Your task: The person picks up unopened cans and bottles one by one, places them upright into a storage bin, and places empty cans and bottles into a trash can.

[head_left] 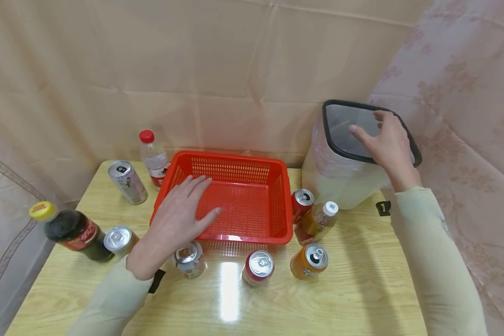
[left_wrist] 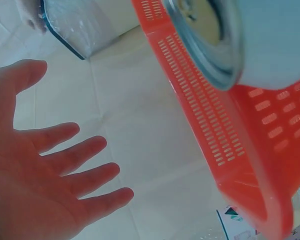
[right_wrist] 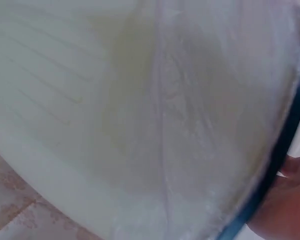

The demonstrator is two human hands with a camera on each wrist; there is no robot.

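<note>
Right fingers [head_left: 385,115] above bin [head_left: 329,183]; nearby black tag [head_left: 383,208] reads "1"

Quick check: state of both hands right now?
Left hand: open, fingers spread, holding nothing.
Right hand: open above the bin, thumb and fingers apart, holding nothing.

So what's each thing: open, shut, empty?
Left hand, empty
Right hand, empty
Red basket, looks empty
Bin, open
Cola bottle, capped
Clear bottle, capped
Amber bottle, capped
Orange can, opened
Red can, looks opened
Tall can, looks opened
Pink can, looks unopened
Can beside cola bottle, looks unopened
Can near left hand, unclear
</note>
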